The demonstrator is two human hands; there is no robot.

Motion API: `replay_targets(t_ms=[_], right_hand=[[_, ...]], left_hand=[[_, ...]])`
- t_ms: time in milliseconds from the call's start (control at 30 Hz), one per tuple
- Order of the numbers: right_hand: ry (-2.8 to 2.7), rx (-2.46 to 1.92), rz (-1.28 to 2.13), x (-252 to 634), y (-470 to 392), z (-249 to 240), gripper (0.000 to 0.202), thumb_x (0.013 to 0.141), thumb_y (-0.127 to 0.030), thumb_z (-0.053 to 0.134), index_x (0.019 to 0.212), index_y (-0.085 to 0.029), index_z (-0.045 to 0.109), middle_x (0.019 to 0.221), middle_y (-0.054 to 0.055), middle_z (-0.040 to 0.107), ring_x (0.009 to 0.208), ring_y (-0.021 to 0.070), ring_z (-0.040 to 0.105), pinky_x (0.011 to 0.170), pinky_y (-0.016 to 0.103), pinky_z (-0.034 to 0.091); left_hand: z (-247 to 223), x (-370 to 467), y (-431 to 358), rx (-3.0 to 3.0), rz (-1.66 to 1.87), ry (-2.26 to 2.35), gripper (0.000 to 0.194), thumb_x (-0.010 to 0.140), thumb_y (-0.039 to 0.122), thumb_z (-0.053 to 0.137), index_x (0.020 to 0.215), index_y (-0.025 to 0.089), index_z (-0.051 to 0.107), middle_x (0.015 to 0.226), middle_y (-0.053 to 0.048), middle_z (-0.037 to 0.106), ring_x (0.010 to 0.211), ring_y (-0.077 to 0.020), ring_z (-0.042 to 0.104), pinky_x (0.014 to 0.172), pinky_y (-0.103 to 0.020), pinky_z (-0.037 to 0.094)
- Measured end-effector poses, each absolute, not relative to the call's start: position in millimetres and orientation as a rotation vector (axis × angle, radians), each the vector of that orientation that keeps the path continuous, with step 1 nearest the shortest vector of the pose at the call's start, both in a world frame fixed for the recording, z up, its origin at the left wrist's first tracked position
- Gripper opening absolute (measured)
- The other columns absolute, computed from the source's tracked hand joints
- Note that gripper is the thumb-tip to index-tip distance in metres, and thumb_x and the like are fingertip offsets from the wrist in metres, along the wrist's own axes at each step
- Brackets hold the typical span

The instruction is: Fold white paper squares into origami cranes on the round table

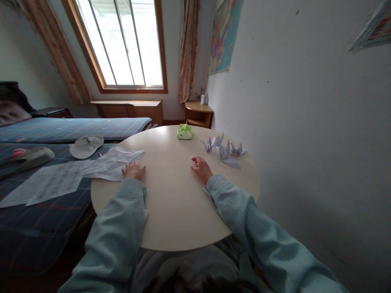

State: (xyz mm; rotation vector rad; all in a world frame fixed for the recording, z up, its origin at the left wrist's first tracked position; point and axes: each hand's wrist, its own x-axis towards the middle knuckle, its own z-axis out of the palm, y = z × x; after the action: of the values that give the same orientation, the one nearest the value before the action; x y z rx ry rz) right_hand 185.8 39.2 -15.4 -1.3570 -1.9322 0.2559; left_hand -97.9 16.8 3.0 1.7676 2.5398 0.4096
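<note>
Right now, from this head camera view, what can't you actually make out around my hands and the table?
- Left hand: its fingers curl over the creased paper; whether they pinch it is hidden.
- Right hand: knuckles face the camera, palm side unseen.
- Printed sheets on the bed: text too small to read.
- Paper cranes: overlapping, exact count unclear.
- Green packet: label too small.
- Table: near edge covered by the sleeves.

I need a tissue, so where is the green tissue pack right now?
In the head view the green tissue pack sits at the far edge of the round table, left of the paper cranes and beyond the right hand.
</note>
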Motion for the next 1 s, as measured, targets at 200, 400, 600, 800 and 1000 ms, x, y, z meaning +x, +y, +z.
replay_targets(t_ms=[200,400,600,800,1000], right_hand=[[-1.563,-1.443,-0.185,201,45,-6,0.052,0.066,-0.028,0.052,0.113,-0.012,0.036,0.117,0.016,0.037,0.111,0.0255,0.033,0.091,0.042,0.029],[-1.457,-1.611,-0.243,231,53,5,0.028,0.068,-0.023,0.049,0.095,-0.016,0.052,0.127,0.013,0.024,0.118,0.0284,0.021,0.094,0.047,0.02],[-1.418,-1.581,-0.203,241,62,-11,0.027,0.065,-0.025,0.053,0.09,-0.016,0.054,0.123,0.014,0.032,0.116,0.0309,0.023,0.094,0.052,0.019],[-1.414,-1.635,-0.155,234,61,-9,0.047,0.062,-0.027,0.058,0.104,-0.01,0.046,0.119,0.022,0.034,0.113,0.0345,0.026,0.092,0.052,0.021],[-1.463,-1.475,-0.249,224,41,14,0.05,0.072,-0.028,0.047,0.117,-0.01,0.036,0.131,0.017,0.02,0.122,0.029,0.016,0.097,0.048,0.017]], left_hand=[[2,-95,22,1.98,0.711,2.474,0.045,0.076,0.036,0.035,0.115,0.016,0.043,0.129,-0.011,0.035,0.118,-0.0262,0.029,0.094,-0.042,0.027],[-11,-101,34,2.112,0.959,2.284,0.037,0.071,0.025,0.042,0.106,0.017,0.05,0.123,-0.009,0.043,0.115,-0.0234,0.035,0.093,-0.039,0.029],[-18,-105,39,2.113,1.027,2.222,0.032,0.07,0.023,0.042,0.1,0.017,0.053,0.119,-0.009,0.046,0.113,-0.022,0.037,0.094,-0.038,0.029],[-17,-104,38,2.085,1.017,2.23,0.032,0.071,0.021,0.042,0.1,0.018,0.053,0.119,-0.009,0.046,0.113,-0.0219,0.038,0.093,-0.038,0.03],[-16,-99,36,2.147,1.058,2.185,0.032,0.071,0.021,0.042,0.101,0.014,0.054,0.117,-0.011,0.047,0.112,-0.0213,0.039,0.096,-0.036,0.029]])
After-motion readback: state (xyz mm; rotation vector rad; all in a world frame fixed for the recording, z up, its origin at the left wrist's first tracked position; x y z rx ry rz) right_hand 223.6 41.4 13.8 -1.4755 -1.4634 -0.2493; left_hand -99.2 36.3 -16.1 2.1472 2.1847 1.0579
